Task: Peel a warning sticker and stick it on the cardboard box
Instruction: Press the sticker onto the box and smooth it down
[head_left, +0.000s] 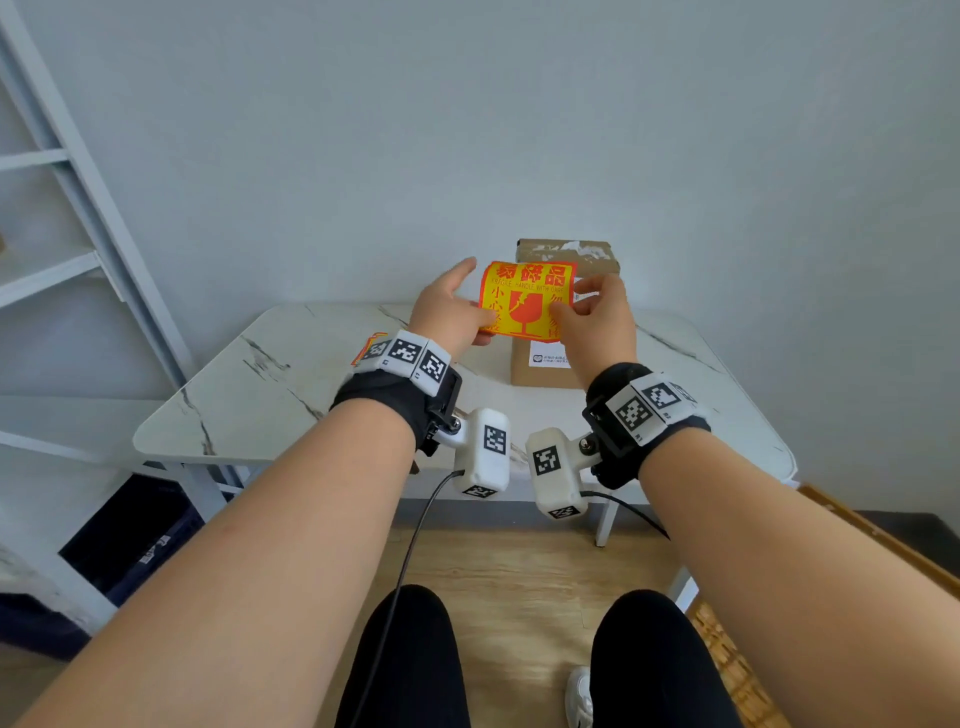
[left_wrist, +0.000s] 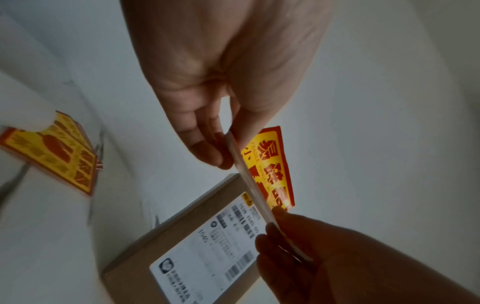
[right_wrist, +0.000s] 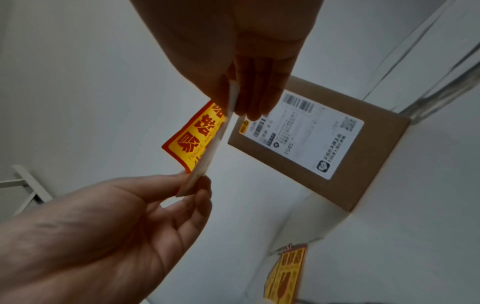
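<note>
A yellow and red warning sticker (head_left: 524, 299) on its white backing is held in the air above the table, printed face towards me. My left hand (head_left: 485, 327) pinches its left edge, and my right hand (head_left: 566, 299) pinches its right edge. In the left wrist view the sticker (left_wrist: 272, 164) is seen edge-on, its white backing (left_wrist: 249, 181) between thumb and fingers of the left hand (left_wrist: 226, 144). The right hand (right_wrist: 233, 102) pinches the other end of the sticker (right_wrist: 192, 139). Below it lies the cardboard box (head_left: 540, 371), which has a white shipping label (right_wrist: 306, 131) on top.
A stack of the same stickers (head_left: 366, 347) lies on the marble table (head_left: 260, 395) to the left of my left wrist. A second brown box (head_left: 569, 254) stands against the wall behind. A white ladder shelf (head_left: 78, 208) rises at the left.
</note>
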